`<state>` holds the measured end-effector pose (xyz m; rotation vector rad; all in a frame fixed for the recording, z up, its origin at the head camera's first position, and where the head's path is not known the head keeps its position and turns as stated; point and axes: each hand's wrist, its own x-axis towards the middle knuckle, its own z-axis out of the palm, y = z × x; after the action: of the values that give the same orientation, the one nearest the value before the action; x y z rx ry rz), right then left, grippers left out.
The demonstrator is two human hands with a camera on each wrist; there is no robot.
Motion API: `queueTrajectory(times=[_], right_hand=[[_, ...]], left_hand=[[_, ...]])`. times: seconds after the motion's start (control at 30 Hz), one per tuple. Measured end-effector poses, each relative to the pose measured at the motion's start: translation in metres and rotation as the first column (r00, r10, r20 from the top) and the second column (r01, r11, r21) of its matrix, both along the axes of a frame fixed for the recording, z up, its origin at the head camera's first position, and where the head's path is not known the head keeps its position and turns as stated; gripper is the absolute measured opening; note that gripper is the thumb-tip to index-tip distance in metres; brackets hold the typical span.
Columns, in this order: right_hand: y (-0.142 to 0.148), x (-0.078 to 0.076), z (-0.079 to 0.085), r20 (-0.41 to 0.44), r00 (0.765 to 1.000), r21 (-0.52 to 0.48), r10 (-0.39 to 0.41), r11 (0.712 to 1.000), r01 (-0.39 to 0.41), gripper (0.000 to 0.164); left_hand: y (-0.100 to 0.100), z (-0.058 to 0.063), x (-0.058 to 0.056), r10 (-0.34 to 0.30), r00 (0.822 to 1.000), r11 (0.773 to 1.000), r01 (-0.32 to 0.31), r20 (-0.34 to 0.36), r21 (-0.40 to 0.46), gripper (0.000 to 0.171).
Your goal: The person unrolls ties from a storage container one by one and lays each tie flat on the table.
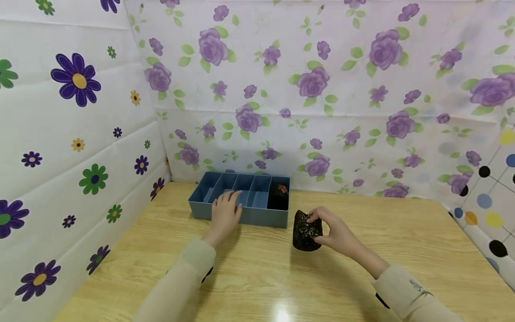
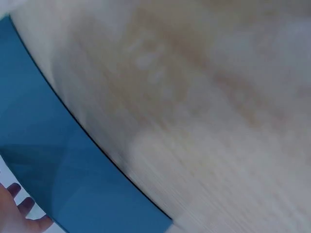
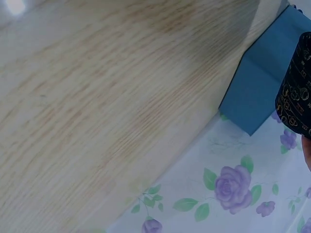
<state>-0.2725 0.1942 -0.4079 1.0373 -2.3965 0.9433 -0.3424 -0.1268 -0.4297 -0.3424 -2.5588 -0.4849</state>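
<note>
In the head view, a blue rectangular plastic box with five compartments (image 1: pixel 257 218) is set at the back of a pale yellow wood-grain table (image 1: pixel 249 277). In its rightmost compartment, a dark rounded item with a red motif (image 1: pixel 277 199) is partly hidden by the walls, and its material cannot be made out. To the right of the box and nearer the wearer, a black cylindrical item with gold print (image 1: pixel 302 233) is pinched between the thumb and fingers of the right hand (image 1: pixel 333 232); whether the table is touched by it cannot be told. The left hand (image 1: pixel 225 213) is placed over the box's front rim, fingers slightly apart, its fingertips partly obscured. Both beige sleeves (image 1: pixel 410 290) are cut off by the lower edge. Behind the box, a white cloth with purple roses (image 1: pixel 281 58) is hung; to its left, a daisy-printed cloth (image 1: pixel 120 89) is seen, and to its far right, a dotted one (image 1: pixel 484 223).

In the left wrist view, the box's wall is blurred, and only fingertips, held apart, are shown beyond its rim.

In the right wrist view, the black cylinder is cropped beside the box; the fingers are almost wholly out of frame.
</note>
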Motion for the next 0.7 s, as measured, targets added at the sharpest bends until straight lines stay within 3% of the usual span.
queueTrajectory(times=[0.23,0.47,0.6,0.7], right_hand=[[0.002,0.006,-0.002,0.024,1.0,0.023,-0.005,1.0,0.004,0.046],[0.005,0.012,-0.009,0.026,0.999,0.03,-0.027,0.999,0.026,0.048],[0.005,0.015,-0.013,0.02,0.999,0.034,-0.031,0.999,0.03,0.05],[0.006,0.018,-0.016,0.013,0.999,0.041,-0.036,0.999,0.035,0.05]], left_hand=[[0.017,0.001,0.021,-0.16,0.98,0.987,0.158,-0.12,-0.028,0.036],[0.038,0.009,0.044,-0.295,0.953,0.955,0.296,-0.071,0.012,0.038],[0.048,0.011,0.058,-0.39,0.921,0.92,0.391,-0.025,0.031,0.037],[0.055,0.011,0.067,-0.475,0.879,0.879,0.472,0.029,0.071,0.035]])
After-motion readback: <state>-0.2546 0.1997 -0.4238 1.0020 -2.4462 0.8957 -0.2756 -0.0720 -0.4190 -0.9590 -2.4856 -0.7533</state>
